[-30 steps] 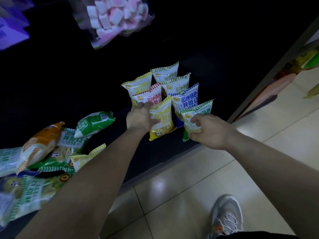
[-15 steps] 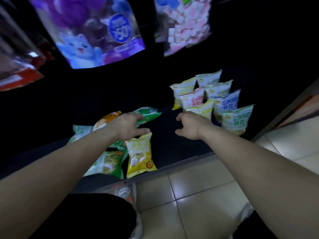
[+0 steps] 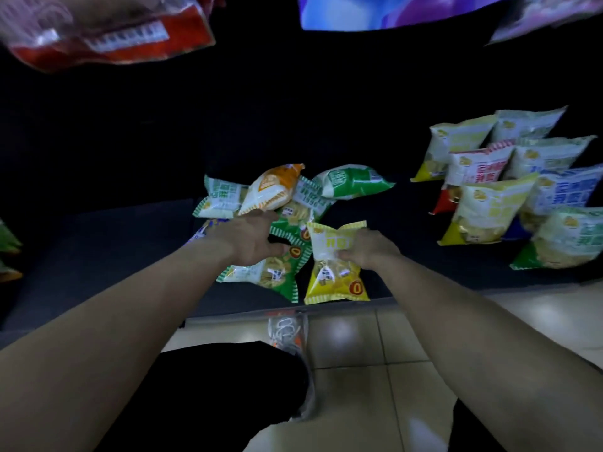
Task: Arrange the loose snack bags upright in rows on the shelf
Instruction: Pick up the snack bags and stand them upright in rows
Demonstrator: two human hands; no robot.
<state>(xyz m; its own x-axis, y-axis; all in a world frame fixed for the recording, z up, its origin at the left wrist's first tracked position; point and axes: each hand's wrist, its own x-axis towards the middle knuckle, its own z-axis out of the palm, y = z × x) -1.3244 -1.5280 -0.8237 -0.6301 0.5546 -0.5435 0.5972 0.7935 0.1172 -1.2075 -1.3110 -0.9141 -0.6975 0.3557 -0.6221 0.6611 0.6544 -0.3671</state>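
While the dark shelf [image 3: 98,243] carries a loose heap of snack bags [image 3: 280,197] near its middle, the left hand [image 3: 253,241] lies on that heap with fingers spread and curled loosely over a green bag [image 3: 277,272], touching it; whether it grips the bag cannot be told. Just beside it, the right hand [image 3: 368,249] is closed on the edge of a yellow bag [image 3: 332,265] at the shelf's front edge. Farther right, well apart, upright bags [image 3: 509,190] stand in rows on the same shelf.
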